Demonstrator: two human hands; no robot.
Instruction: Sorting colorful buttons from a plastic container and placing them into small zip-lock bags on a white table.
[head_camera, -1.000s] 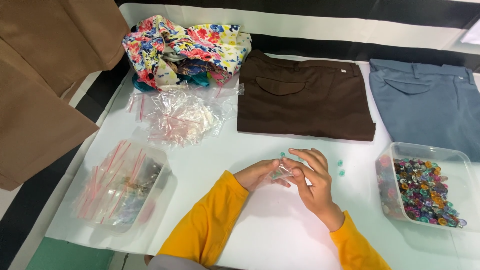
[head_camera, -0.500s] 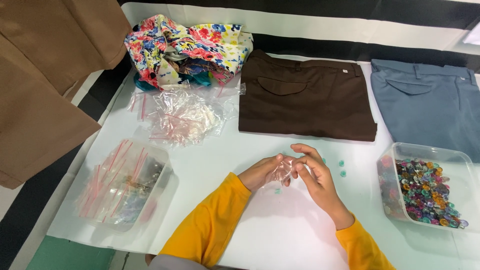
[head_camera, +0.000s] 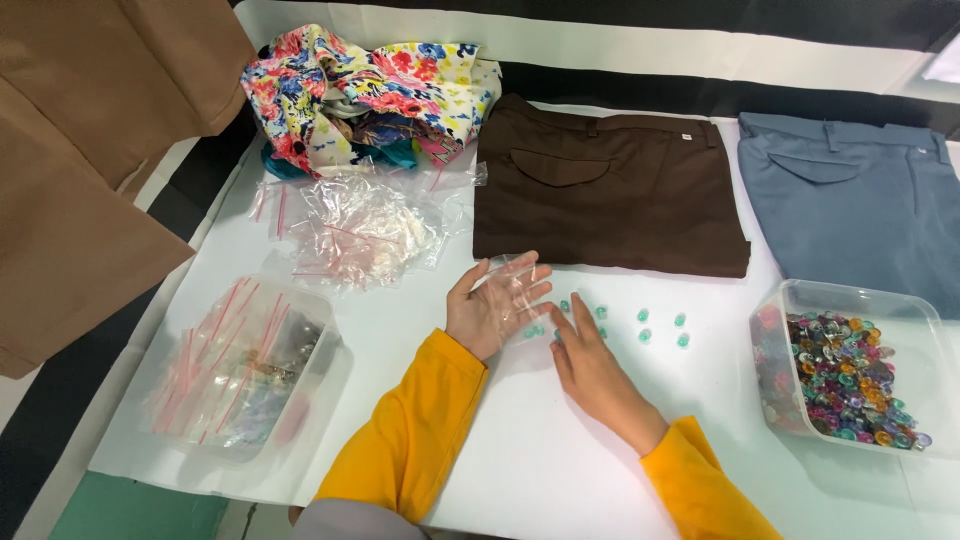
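Note:
My left hand is turned palm up just in front of the brown trousers, with a small clear plastic bag lying across its spread fingers. My right hand rests flat on the white table beside it, fingers stretched out. Its fingertips touch the nearest of several small teal gems, which lie scattered on the table between the two hands and off to the right. Both sleeves are yellow.
A clear tub of mixed coloured gems stands at the right. A second clear tub with red-striped zip bags is at the left, behind it a loose heap of clear bags. Folded brown trousers, blue trousers, floral cloth and tan fabric lie beyond.
My hands were together, working the small bag between them. They have come apart: the left has turned palm up with the bag, the right has dropped to the table, and more teal gems lie there.

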